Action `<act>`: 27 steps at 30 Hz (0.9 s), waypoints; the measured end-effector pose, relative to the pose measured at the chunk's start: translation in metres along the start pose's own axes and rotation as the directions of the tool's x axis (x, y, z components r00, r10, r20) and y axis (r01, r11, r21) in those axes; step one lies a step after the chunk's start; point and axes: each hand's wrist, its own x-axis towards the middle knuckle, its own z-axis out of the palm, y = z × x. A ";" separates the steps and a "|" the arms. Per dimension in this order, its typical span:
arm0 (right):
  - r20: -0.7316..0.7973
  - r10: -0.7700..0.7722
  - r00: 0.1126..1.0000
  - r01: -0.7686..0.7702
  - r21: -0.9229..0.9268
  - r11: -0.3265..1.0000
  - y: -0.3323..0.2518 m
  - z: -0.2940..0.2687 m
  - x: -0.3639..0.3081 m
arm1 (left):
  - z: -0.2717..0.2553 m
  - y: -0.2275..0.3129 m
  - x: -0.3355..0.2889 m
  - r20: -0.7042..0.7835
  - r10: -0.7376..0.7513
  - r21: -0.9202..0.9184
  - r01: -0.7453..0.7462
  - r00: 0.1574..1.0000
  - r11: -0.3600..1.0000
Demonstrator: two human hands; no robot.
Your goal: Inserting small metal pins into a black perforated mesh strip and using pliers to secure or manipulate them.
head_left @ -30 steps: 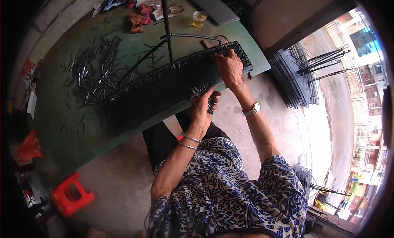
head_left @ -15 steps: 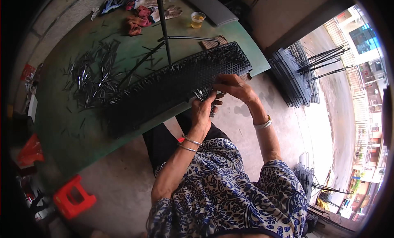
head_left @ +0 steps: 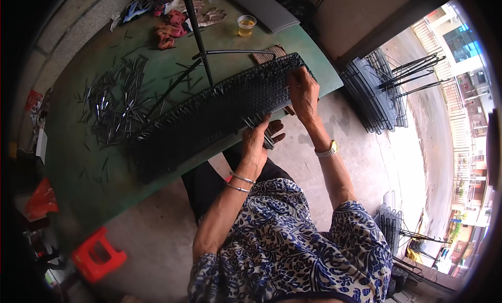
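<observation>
Where the far left side is shown, a red plastic sheet (head_left: 42, 199) is located beside the table (head_left: 125, 183), and a red stool (head_left: 99, 254) is placed on the floor near the table's lower edge. On the green tabletop, a loose pile of black strips (head_left: 116, 107) is spread, with individual pieces scattered around it. Reddish gloves (head_left: 171, 30) are laid near the far edge. A black rod frame (head_left: 191, 20) is positioned upright behind the black mesh panel (head_left: 214, 115), by which the near side of the table is occupied lengthwise, its right end angled away from the wearer. A clear cup (head_left: 246, 26) containing yellow liquid is set beyond the panel. At the panel's near edge, a bundle of thin black strips (head_left: 268, 140) is gripped by the left hand (head_left: 255, 141), with the strip ends projected past the thumb. Brown cardboard (head_left: 263, 56) is visible at the panel's far edge. The right hand (head_left: 303, 93) is held at the panel's right end with its fingers bent; whether a strip is pinched cannot be told. A wristwatch (head_left: 329, 149) is worn on the right wrist. Farther right, black wire racks (head_left: 368, 96) are stacked on the floor.
</observation>
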 end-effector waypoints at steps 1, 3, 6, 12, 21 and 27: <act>-0.040 -0.070 0.997 0.070 -0.012 0.998 0.003 0.006 0.002 | 0.000 -0.002 0.001 0.000 -0.003 -0.030 0.003 1.000 1.000; -0.035 -0.089 0.995 0.087 -0.038 0.995 0.008 0.014 0.002 | -0.001 -0.006 0.004 0.002 0.002 -0.049 -0.002 1.000 0.999; 0.003 -0.081 0.997 0.081 -0.092 0.992 0.013 0.025 -0.002 | -0.008 -0.009 0.007 -0.003 -0.011 -0.070 0.011 1.000 0.997; 0.051 -0.155 0.987 0.160 -0.119 0.980 0.009 0.028 -0.002 | -0.007 -0.007 0.004 -0.011 -0.009 -0.013 0.009 1.000 1.000; 0.076 -0.269 0.960 0.269 -0.513 0.815 0.017 0.031 -0.005 | -0.003 0.002 -0.006 -0.011 0.076 -0.034 -0.077 0.997 0.996; -0.004 -0.150 0.989 0.139 -0.357 0.924 -0.009 0.019 -0.018 | -0.004 0.004 -0.007 0.013 0.156 -0.010 -0.155 0.988 0.988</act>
